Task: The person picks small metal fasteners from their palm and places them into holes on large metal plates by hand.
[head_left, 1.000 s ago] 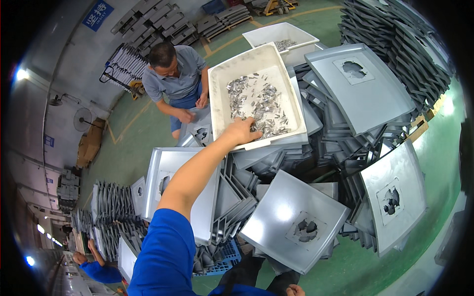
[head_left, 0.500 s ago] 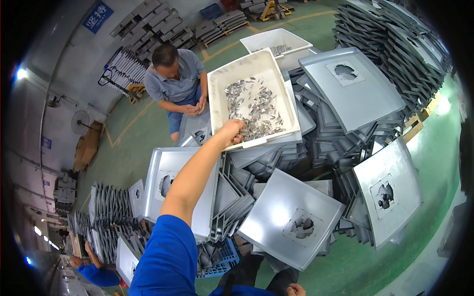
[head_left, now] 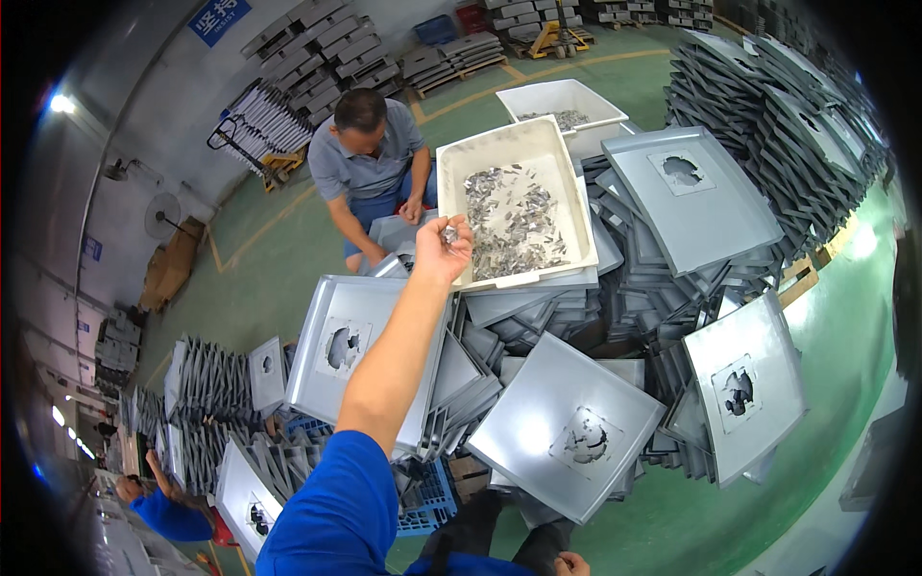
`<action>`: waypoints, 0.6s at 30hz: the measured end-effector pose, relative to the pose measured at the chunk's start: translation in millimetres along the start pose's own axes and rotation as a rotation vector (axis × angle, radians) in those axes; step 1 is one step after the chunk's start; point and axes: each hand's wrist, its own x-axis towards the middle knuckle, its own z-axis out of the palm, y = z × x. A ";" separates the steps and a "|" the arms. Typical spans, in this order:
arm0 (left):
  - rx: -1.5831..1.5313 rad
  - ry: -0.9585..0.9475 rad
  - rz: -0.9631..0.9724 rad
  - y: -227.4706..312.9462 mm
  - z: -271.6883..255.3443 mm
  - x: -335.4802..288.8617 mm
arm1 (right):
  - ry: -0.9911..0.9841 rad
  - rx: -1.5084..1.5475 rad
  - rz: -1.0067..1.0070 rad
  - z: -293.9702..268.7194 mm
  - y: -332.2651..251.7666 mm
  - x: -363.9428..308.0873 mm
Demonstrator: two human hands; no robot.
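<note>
My left hand is raised above the near left corner of a white plastic tub, its fingers curled around small shiny metal pieces. Many more loose metal scraps are spread over the tub's bottom. The tub rests on stacked grey metal panels. At the lower edge, beside my dark-trousered leg, only part of my right hand shows, and its fingers are largely cut off. A grey square panel with a ragged hole lies in front of me.
A seated co-worker in a grey shirt bends over a panel left of the tub. Behind it stands a second white tub with scraps. Tall panel stacks rise at right. Another person in blue is at far left. A blue pallet lies below.
My left hand has lifted out of the tub's near corner, bringing metal pieces up with it. The seated co-worker's hands have moved apart, one reaching down to the panel. The view has shifted slightly.
</note>
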 end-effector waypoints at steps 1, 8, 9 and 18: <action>-0.146 -0.046 -0.005 -5.5 1.0 -12.9 | -0.009 -0.021 -0.041 -2.9 6.0 1.6; -0.174 0.098 0.019 -107.2 13.2 -146.4 | 0.089 -0.140 -0.251 -8.9 -93.1 9.2; -0.243 0.061 -0.048 -119.9 9.8 -165.3 | 0.072 -0.144 -0.274 -12.3 -120.3 12.1; -0.378 0.080 -0.153 -196.6 -5.5 -282.1 | -0.176 0.040 -0.616 -8.6 -299.8 -16.3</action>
